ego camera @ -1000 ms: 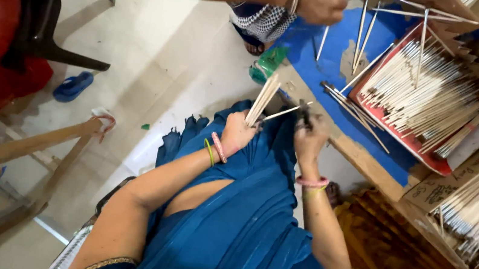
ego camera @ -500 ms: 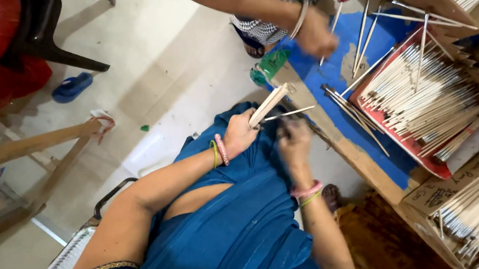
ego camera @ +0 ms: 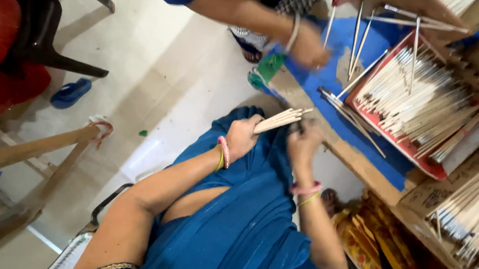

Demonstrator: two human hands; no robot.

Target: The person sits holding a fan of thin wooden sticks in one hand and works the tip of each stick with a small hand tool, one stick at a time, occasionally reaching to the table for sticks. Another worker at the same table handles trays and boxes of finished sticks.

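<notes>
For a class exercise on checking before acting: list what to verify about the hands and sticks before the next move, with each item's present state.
1. Left hand grips the stick bundle: ok.
2. Right hand at the bundle's tip: ok; its hold: cannot tell.
3. Bundle ends level: cannot tell.
4. Red tray holds sticks: ok.
5. Cardboard box holds sticks: ok.
6. Other person's hand apart from the bundle: ok.

Your left hand grips a bundle of pale sticks. Your right hand meets the bundle's tip, near the blue work surface edge. A red tray holds more sticks.
</notes>
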